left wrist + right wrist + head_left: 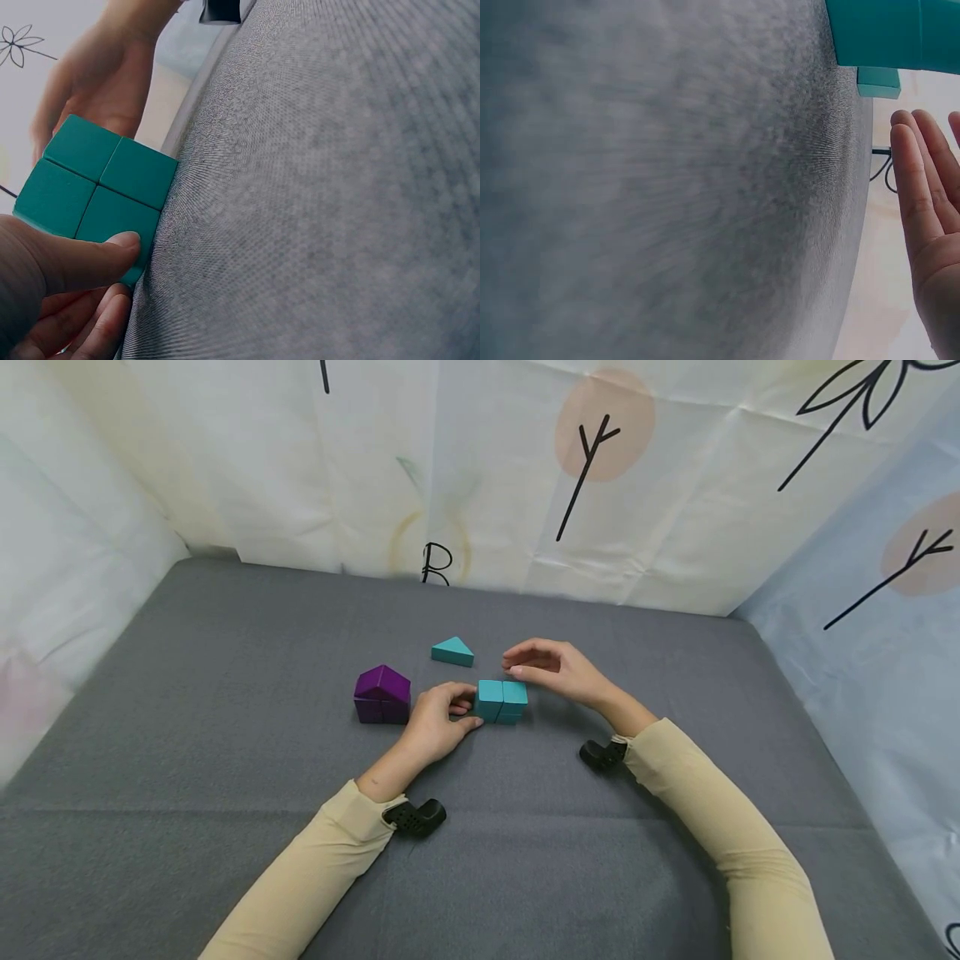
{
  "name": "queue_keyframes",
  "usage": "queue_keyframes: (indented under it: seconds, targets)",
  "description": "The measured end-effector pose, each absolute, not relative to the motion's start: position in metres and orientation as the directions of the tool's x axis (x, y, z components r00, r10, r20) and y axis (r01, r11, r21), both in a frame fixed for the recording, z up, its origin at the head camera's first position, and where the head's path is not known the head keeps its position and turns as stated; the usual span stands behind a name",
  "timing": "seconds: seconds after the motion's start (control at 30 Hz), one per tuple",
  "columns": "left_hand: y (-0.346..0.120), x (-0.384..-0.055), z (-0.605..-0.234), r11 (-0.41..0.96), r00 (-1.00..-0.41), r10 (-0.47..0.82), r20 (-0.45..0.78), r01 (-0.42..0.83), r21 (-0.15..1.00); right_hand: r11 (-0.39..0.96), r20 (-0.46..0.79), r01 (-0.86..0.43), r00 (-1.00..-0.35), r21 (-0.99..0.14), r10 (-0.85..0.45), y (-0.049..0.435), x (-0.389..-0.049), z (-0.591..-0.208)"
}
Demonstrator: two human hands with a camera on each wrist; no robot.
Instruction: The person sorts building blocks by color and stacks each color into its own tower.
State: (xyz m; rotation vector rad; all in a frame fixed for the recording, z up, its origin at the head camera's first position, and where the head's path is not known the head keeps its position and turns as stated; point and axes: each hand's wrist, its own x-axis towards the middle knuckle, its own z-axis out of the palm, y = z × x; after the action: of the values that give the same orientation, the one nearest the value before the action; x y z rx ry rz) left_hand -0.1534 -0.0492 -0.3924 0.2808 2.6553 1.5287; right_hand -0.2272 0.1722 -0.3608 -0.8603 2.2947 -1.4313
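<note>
A stack of teal cubes (501,702), two wide and two high, stands on the grey cloth. My left hand (438,722) is at its left side, thumb on the front face of a lower cube (112,214) and the other fingers curled by its side, partly hidden. Just behind and right of the stack, my right hand (558,670) is held above the cloth with nothing in it; its fingers (922,180) look fairly straight in the right wrist view. Beyond the stack lies a teal triangular block (452,652).
Left of my left hand stands a purple block build (382,695) with a peaked top, close to the knuckles. Grey cloth (225,693) covers the table. A pale printed curtain (495,485) hangs along the back and both sides.
</note>
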Motion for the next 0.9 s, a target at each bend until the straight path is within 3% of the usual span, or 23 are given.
queue_keyframes:
  seconds: [0.33, 0.9]
  targets:
    - [-0.049, -0.154, -0.392, 0.487, -0.980, 0.196, 0.033, 0.127, 0.864, 0.404, -0.003, -0.300, -0.799, -0.864, -0.601, 0.159, -0.247, -0.363]
    - [-0.050, -0.154, -0.393, 0.487, -0.980, 0.199, 0.022, 0.118, 0.865, 0.496, -0.167, -0.218, -0.767, -0.840, -0.619, 0.135, -0.270, -0.363]
